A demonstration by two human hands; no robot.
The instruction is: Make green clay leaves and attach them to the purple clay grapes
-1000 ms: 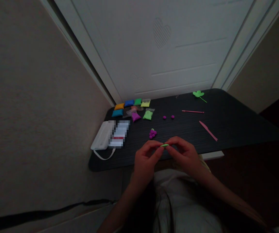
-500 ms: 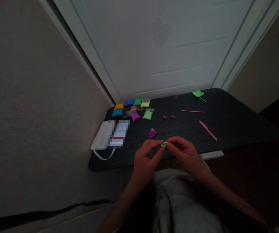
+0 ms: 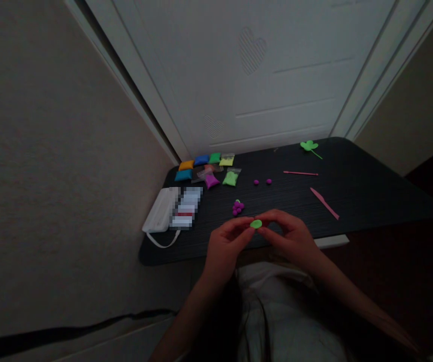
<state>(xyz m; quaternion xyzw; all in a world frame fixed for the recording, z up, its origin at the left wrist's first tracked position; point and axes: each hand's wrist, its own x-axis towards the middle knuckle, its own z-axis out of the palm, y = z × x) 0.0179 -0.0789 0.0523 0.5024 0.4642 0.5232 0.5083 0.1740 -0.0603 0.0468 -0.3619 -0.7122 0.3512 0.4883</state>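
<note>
Between both sets of fingertips is a small, flat, light-green piece of modelling clay (image 3: 256, 224), its round face turned up toward me. My left hand (image 3: 228, 246) pinches its left edge with thumb and finger. On the other edge, my right hand (image 3: 289, 235) pinches in the same way. Just beyond my left fingers, a cluster of purple clay balls (image 3: 238, 207) with a bit of green on top lies on the dark table (image 3: 277, 203). Two loose purple balls, one left (image 3: 256, 182) and one right (image 3: 268, 181), sit farther back.
Several clay packets, among them a purple one (image 3: 211, 180) and a light-green one (image 3: 231, 177), lie at the back left. A white power bank (image 3: 160, 211) with a cable is beside a blurred-out phone (image 3: 187, 208). Rightward are a pink stick (image 3: 301, 173), a pink knife (image 3: 324, 203) and a green clover shape (image 3: 309, 146).
The green clay piece has tilted from edge-on to showing its round face. My fingers have shifted slightly around it, and both hands stay in nearly the same place.
</note>
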